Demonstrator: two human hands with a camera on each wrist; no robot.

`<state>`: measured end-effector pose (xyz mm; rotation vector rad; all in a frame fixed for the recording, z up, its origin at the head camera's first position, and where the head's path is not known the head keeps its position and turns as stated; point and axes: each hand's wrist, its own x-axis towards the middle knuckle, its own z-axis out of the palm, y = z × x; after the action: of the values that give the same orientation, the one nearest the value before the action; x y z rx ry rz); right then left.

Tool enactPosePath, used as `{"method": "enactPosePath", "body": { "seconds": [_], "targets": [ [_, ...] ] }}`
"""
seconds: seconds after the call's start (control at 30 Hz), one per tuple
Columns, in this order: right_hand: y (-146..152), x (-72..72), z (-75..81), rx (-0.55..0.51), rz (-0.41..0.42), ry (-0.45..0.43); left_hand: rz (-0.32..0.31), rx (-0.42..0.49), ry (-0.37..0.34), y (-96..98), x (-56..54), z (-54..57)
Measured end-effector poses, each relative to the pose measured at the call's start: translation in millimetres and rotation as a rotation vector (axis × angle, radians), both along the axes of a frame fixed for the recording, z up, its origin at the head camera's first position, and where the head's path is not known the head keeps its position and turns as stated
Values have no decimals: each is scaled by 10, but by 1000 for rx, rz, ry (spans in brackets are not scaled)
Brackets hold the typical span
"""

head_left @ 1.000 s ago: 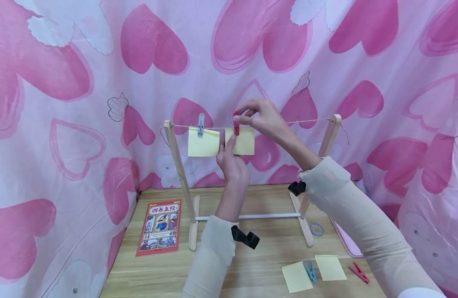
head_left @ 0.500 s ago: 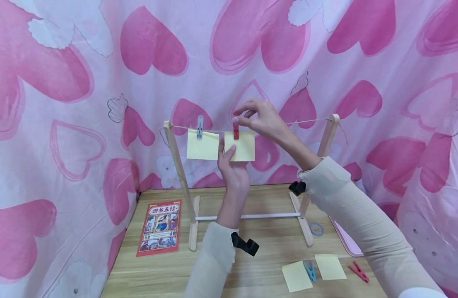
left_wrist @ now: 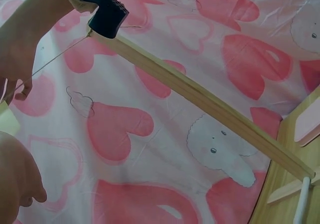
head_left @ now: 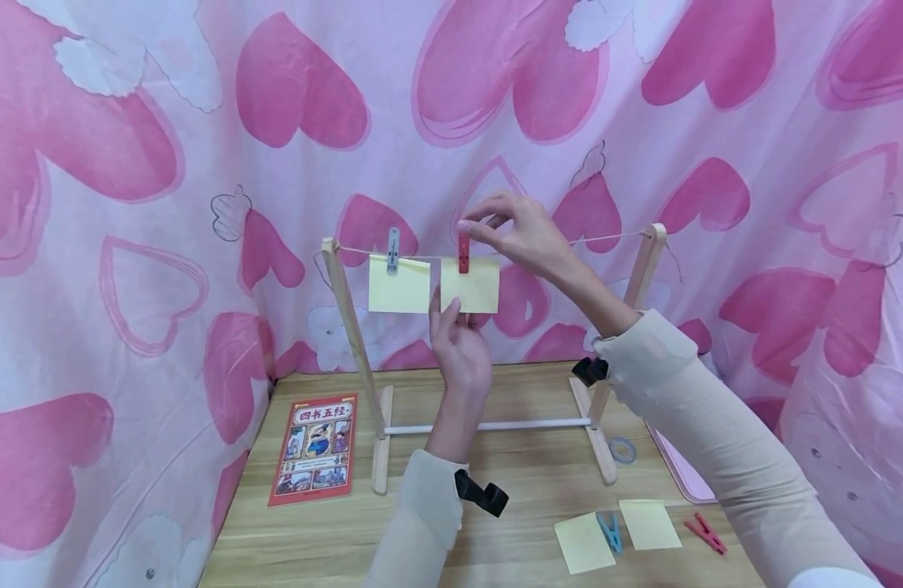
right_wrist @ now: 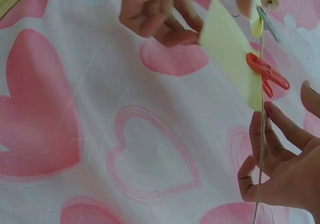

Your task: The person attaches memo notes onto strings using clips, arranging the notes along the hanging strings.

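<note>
In the head view a yellow sticky note (head_left: pixel 475 287) hangs from the string (head_left: pixel 602 238) under a red clothespin (head_left: pixel 464 250). My right hand (head_left: pixel 521 230) is at the pin's top; the right wrist view shows its thumb and index finger apart around the pin's handles. My left hand (head_left: pixel 462 347) is at the note's lower edge, fingers behind and thumb in front; in the right wrist view that thumb stands off the paper while a fingertip touches it. To the left, a second sticky note (head_left: pixel 398 287) hangs from a grey clothespin (head_left: pixel 393 249).
The wooden stand (head_left: pixel 344 327) carries the string, with a white rod (head_left: pixel 536 425) below. On the table (head_left: pixel 290 547) lie a red book (head_left: pixel 313 449), more sticky notes (head_left: pixel 650 527), a blue clothespin (head_left: pixel 610 532), a pink clothespin (head_left: pixel 706 534), a tape roll (head_left: pixel 623 450) and a pink board (head_left: pixel 679 461).
My left hand has slid down the note, its thumb now near the lower edge. The right fingers have eased up off the red clothespin, which stays on the string with the note.
</note>
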<state>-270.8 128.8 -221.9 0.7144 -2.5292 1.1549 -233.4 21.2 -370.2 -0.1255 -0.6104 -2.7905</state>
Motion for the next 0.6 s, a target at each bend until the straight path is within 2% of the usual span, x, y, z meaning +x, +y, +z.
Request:
{"method": "enactPosePath", "body": {
  "seconds": [0.17,0.3,0.6],
  "targets": [
    [76,51,30,-34,-37,32,22,40,-21,-22,8,-111],
    [163,96,40,-69,-56,75,12,64,-32,-37,37,-208],
    [322,198,3,-117,-74,155,-15,64,-62,-52,76,-306]
  ]
}}
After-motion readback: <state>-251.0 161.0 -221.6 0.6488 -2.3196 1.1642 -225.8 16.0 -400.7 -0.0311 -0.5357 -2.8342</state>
